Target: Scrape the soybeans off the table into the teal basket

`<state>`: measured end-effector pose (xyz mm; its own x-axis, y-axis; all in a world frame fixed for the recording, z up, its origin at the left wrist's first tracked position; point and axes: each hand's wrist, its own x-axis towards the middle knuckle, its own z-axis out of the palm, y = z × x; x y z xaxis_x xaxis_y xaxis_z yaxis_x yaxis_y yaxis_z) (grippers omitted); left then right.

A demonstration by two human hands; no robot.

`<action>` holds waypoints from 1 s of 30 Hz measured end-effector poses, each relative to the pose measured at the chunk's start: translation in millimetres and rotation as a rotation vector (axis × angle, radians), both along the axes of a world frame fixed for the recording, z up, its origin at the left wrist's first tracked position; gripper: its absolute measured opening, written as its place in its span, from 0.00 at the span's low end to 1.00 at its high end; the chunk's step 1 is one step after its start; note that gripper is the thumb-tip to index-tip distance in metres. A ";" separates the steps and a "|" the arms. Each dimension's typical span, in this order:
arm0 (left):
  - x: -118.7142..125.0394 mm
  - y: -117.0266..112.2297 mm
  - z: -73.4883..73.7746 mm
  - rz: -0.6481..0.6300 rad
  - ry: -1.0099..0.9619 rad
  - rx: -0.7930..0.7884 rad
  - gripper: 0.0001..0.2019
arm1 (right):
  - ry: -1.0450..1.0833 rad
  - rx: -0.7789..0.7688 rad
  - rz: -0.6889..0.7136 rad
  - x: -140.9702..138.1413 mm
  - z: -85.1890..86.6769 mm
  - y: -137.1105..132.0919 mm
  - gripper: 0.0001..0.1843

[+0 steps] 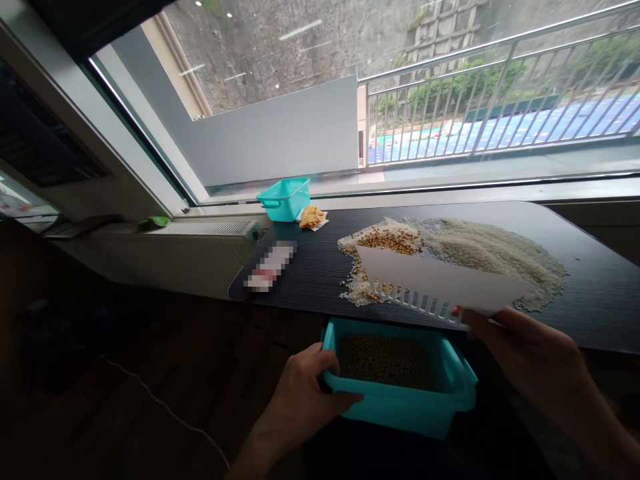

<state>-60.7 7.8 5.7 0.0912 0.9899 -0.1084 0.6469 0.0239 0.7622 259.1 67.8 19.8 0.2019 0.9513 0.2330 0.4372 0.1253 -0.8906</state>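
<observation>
My left hand (305,390) grips the left end of a teal plastic bin (400,407), thumb over its rim, and holds it just below the front edge of the black table (310,270). The bin is partly filled with yellow-brown beans (385,360). My right hand (525,357) holds a white slotted sieve scoop (440,283) by its near edge, above the table edge and the bin. Behind the scoop lies a spread of white rice (490,250) mixed with yellow beans (390,240) at its left side.
A second teal bin (285,198) stands at the table's far left by the window, with a yellow crumpled item (313,216) on paper beside it. A small blurred packet (270,267) lies near the table's left end. A white cable (165,407) runs across the dark floor.
</observation>
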 end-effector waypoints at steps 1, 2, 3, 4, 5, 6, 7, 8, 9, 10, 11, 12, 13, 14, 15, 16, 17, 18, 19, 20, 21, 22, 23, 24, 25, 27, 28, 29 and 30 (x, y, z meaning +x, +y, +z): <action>-1.4 -1.1 -0.1 0.003 -0.005 0.001 0.20 | -0.001 0.000 0.000 -1.5 0.1 0.1 0.28; -2.3 -2.1 -0.1 0.007 -0.009 0.001 0.19 | -0.003 0.000 0.006 -3.0 0.0 0.4 0.29; -2.5 -2.7 -0.1 0.013 -0.012 0.000 0.19 | -0.006 0.004 0.016 -4.3 -0.3 1.0 0.30; -2.3 -3.1 0.0 0.019 -0.011 -0.002 0.20 | -0.010 0.009 0.032 -5.6 -0.8 1.7 0.31; -1.6 -3.2 0.1 0.026 -0.008 -0.004 0.20 | -0.012 0.014 0.051 -6.9 -1.3 2.4 0.31; -0.6 -3.1 0.3 0.031 -0.004 -0.005 0.20 | -0.010 0.019 0.067 -8.1 -2.0 3.2 0.31; 0.5 -2.8 0.5 0.034 0.000 -0.005 0.20 | -0.008 0.023 0.081 -9.2 -2.7 4.1 0.31; 1.7 -2.5 0.7 0.036 0.004 -0.005 0.20 | -0.008 0.029 0.088 -9.9 -3.4 5.1 0.30; 2.8 -2.1 0.9 0.037 0.007 -0.004 0.20 | -0.012 0.039 0.087 -10.3 -4.1 6.4 0.29; 3.8 -1.7 1.0 0.037 0.007 -0.002 0.21 | -0.020 0.048 0.082 -10.3 -4.8 8.0 0.28; 4.6 -1.3 1.0 0.036 0.007 0.001 0.21 | -0.029 0.060 0.072 -9.9 -5.3 10.0 0.26; 5.3 -0.9 1.0 0.036 0.006 0.004 0.20 | -0.040 0.068 0.065 -9.3 -5.6 12.3 0.25; 5.9 -0.6 0.9 0.035 0.006 0.008 0.20 | -0.049 0.073 0.059 -8.5 -5.5 14.8 0.25; 6.3 -0.3 0.7 0.035 0.007 0.010 0.20 | -0.056 0.075 0.055 -7.7 -5.0 17.3 0.25; 6.5 -0.1 0.5 0.034 0.008 0.012 0.20 | -0.061 0.072 0.049 -7.0 -4.1 19.4 0.25; 6.6 0.0 0.2 0.033 0.009 0.012 0.19 | -0.063 0.070 0.037 -6.5 -2.7 20.9 0.26; 6.6 0.0 -0.1 0.032 0.010 0.013 0.19 | -0.063 0.065 0.028 -6.3 -1.0 21.6 0.26; 6.4 -0.1 -0.5 0.029 0.010 0.014 0.19 | -0.060 0.061 0.022 -6.6 0.7 21.4 0.26; 6.0 -0.3 -0.9 0.026 0.009 0.020 0.19 | -0.053 0.060 0.019 -7.5 2.1 20.3 0.26; 5.6 -0.4 -1.4 0.024 0.008 0.028 0.19 | -0.044 0.055 0.030 -9.1 3.1 18.6 0.26; 5.0 -0.6 -1.9 0.023 0.007 0.038 0.19 | -0.032 0.053 0.044 -11.4 3.4 16.5 0.26; 4.6 -0.7 -2.4 0.021 0.006 0.047 0.20 | -0.017 0.055 0.055 -14.4 2.8 14.4 0.26; 4.1 -0.8 -2.9 0.019 0.005 0.055 0.20 | -0.001 0.061 0.062 -17.9 1.6 12.6 0.27; 3.9 -0.8 -3.2 0.017 0.004 0.060 0.20 | 0.015 0.070 0.069 -21.6 -0.2 11.3 0.27; 3.8 -0.8 -3.5 0.016 0.005 0.063 0.20 | 0.025 0.078 0.082 -25.2 -2.2 10.6 0.27; 4.1 -0.8 -3.5 0.019 0.008 0.062 0.20 | 0.031 0.095 0.089 -30.4 -5.0 11.1 0.26; 4.4 -0.8 -3.2 0.024 0.010 0.057 0.20 | 0.026 0.096 0.087 -31.3 -5.3 11.9 0.25; 4.8 -0.8 -2.7 0.028 0.010 0.049 0.20 | 0.020 0.092 0.080 -30.9 -4.8 12.8 0.24; 5.1 -0.8 -2.0 0.030 0.009 0.040 0.20 | 0.014 0.084 0.067 -29.1 -3.5 13.7 0.24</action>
<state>-55.5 6.9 3.6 0.0601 0.9958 -0.0698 0.6534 0.0136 0.7569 229.9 81.5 16.3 0.1423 0.9399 0.3103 0.4127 0.2287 -0.8817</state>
